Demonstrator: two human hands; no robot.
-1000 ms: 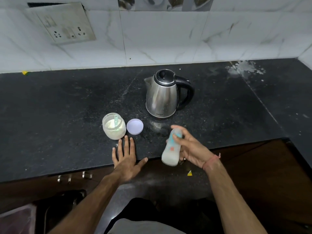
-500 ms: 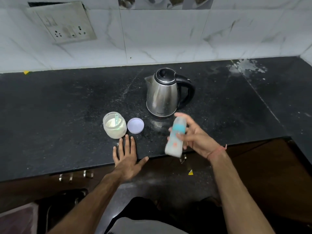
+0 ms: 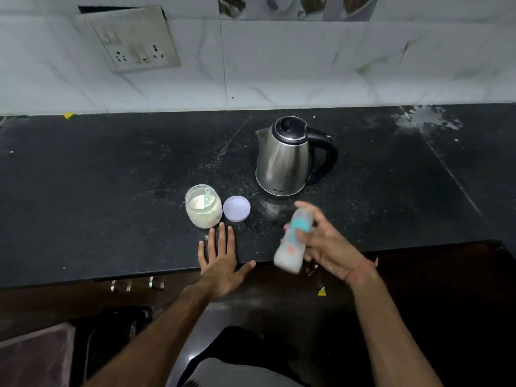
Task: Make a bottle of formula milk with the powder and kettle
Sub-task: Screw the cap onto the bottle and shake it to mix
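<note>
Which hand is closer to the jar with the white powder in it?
Left. The left hand lies flat on the counter with its fingertips just in front of the powder jar. The right hand is off to the jar's right, holding the baby bottle.

counter point(image 3: 97, 191) left: open | centre: jar point(image 3: 203, 209), lid point(image 3: 236, 208), kettle point(image 3: 284, 160)

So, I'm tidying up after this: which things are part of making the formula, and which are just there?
Job: bottle in right hand, kettle, powder jar with scoop, jar lid.

Just there: wall socket, yellow scrap.
</note>
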